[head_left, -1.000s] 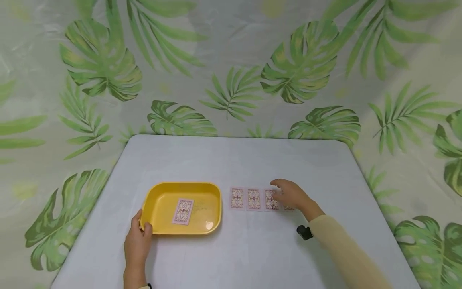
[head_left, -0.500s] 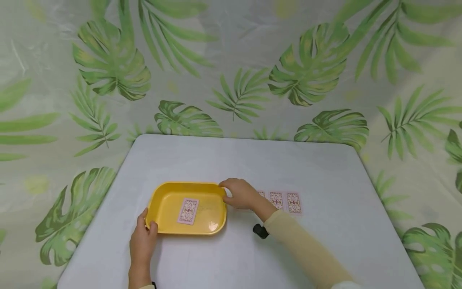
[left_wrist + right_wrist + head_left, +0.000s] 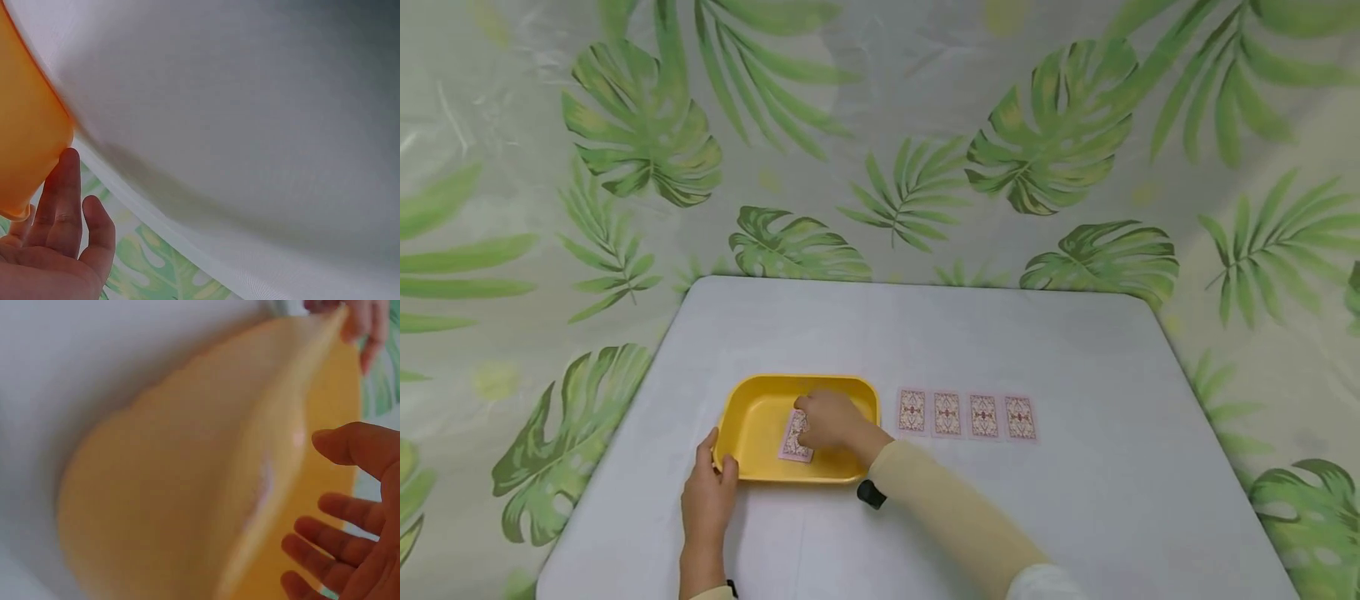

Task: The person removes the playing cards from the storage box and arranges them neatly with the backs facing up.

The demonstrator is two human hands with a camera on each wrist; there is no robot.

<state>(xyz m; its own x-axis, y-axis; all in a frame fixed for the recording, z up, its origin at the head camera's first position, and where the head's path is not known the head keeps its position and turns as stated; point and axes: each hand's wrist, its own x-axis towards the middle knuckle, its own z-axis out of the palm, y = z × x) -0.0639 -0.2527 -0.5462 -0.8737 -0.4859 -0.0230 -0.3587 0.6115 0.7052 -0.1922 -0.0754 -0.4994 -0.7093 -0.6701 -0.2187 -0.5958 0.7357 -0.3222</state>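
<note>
A yellow tray rests on the white-covered table. My left hand grips its left rim, thumb over the edge and fingers along the outer wall; in the left wrist view those fingers lie against the tray's side. Inside the tray is one patterned playing card, back up. Over this card reaches my right hand, its fingertips at the card's upper right part and covering some of it. In the right wrist view the right hand's fingers are spread and loosely bent, with nothing between them and the thumb.
To the right of the tray several face-down playing cards lie side by side in a row on the table. Behind the table hangs a leaf-printed cloth. A black wrist device sits below my right wrist.
My right hand has moved left, from above the row of cards, past the tray's right rim, to over the card inside the tray. The left hand keeps its grip on the rim.
</note>
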